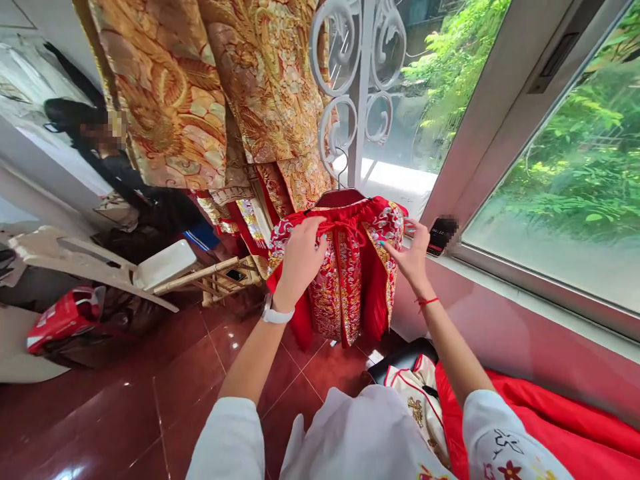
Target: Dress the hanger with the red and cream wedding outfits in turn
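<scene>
A red embroidered garment (350,280) hangs on a hanger (341,195) hooked to a white scrolled window grille (360,80). My left hand (299,257) lies closed on the garment's left shoulder, with a white watch on the wrist. On the garment's right shoulder, my right hand (413,252) pinches the embroidered edge; a red string circles that wrist. Both my arms reach forward from white sleeves.
Gold and red embroidered robes (210,93) hang at the upper left. Another person in dark clothes (115,167) is behind them. A white plastic chair (100,263) lies tipped at the left beside a red bag (63,317). A phone (441,235) rests on the window sill. Red cloth (540,420) lies at the lower right.
</scene>
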A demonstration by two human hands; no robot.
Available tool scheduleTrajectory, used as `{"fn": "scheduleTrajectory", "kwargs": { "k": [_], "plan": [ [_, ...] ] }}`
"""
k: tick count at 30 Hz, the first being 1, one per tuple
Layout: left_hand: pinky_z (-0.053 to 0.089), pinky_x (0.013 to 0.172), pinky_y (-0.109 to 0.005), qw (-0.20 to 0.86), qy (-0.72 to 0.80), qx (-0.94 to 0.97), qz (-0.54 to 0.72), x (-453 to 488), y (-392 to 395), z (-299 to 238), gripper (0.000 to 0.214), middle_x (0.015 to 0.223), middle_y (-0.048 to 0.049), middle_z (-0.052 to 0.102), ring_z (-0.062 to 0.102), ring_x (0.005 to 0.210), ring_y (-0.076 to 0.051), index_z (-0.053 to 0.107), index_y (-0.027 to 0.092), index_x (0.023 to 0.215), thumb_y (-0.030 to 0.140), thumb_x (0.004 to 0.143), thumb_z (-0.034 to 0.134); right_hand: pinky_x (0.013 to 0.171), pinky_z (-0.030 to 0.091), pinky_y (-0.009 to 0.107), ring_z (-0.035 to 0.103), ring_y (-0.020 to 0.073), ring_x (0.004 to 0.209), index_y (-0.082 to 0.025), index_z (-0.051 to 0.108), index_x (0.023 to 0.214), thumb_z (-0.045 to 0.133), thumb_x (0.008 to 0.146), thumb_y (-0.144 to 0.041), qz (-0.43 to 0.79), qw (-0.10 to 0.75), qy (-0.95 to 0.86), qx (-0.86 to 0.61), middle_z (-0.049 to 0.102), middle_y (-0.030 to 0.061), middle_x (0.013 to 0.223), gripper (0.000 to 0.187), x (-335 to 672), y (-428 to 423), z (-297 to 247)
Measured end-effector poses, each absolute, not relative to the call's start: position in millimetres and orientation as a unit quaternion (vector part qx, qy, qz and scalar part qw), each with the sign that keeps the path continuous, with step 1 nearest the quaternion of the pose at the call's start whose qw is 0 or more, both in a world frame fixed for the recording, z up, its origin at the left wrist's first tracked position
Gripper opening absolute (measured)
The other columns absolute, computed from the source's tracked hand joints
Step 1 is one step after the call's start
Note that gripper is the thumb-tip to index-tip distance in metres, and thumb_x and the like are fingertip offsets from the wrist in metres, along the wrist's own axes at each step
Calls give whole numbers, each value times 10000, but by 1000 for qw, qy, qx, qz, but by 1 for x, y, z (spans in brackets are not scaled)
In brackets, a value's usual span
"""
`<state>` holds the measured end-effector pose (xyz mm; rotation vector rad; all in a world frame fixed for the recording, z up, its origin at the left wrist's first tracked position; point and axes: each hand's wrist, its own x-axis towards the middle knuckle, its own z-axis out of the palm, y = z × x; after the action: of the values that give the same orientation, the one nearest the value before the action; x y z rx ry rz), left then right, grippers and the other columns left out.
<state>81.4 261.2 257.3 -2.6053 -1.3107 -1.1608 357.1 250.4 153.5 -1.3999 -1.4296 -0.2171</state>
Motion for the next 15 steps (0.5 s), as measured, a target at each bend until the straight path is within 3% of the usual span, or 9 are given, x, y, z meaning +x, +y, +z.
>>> {"fn": "scheduleTrajectory", "kwargs": {
  "k": [1, 3, 6, 10, 15],
  "plan": [
    [478, 1045, -422, 5, -383, -841, -382, 98, 267, 266, 350, 1274, -109, 640, 602, 1174, -251, 569, 201, 1258, 102, 937, 469, 963, 462, 481, 532, 297, 1133, -234, 434, 1399, 621, 867, -579, -73, 559, -566, -601, 541, 139, 1277, 661, 357, 256, 141],
    [455, 1076, -413, 8, -308, -877, -368, 133, 286, 280, 347, 1244, -103, 632, 586, 1195, -243, 589, 192, 1236, 77, 940, 448, 950, 465, 450, 535, 267, 1126, -219, 424, 1382, 484, 924, -599, -14, 584, -518, -625, 539, 143, 1274, 598, 358, 270, 120],
    [421, 1095, -459, 22, -262, -909, -324, 177, 326, 288, 327, 1170, -119, 639, 577, 1168, -269, 605, 166, 1230, 91, 946, 461, 927, 460, 414, 535, 246, 1091, -214, 519, 1215, 308, 958, -605, 53, 591, -461, -660, 579, 130, 1174, 513, 365, 288, 104],
    [380, 1090, -532, 35, -300, -899, -316, 197, 354, 276, 262, 1044, -146, 658, 551, 1163, -324, 641, 142, 1143, 120, 967, 447, 833, 466, 366, 530, 225, 902, -228, 540, 894, 376, 867, -719, 168, 596, -486, -617, 602, 63, 921, 518, 378, 288, 109],
    [387, 1060, -546, 38, -302, -894, -329, 193, 348, 267, 314, 1014, -155, 651, 549, 1137, -338, 654, 146, 1083, 85, 978, 364, 640, 383, 286, 385, 145, 668, -246, 408, 717, 586, 819, -677, 202, 665, -492, -524, 411, -21, 709, 477, 431, 274, 161]
  ]
}}
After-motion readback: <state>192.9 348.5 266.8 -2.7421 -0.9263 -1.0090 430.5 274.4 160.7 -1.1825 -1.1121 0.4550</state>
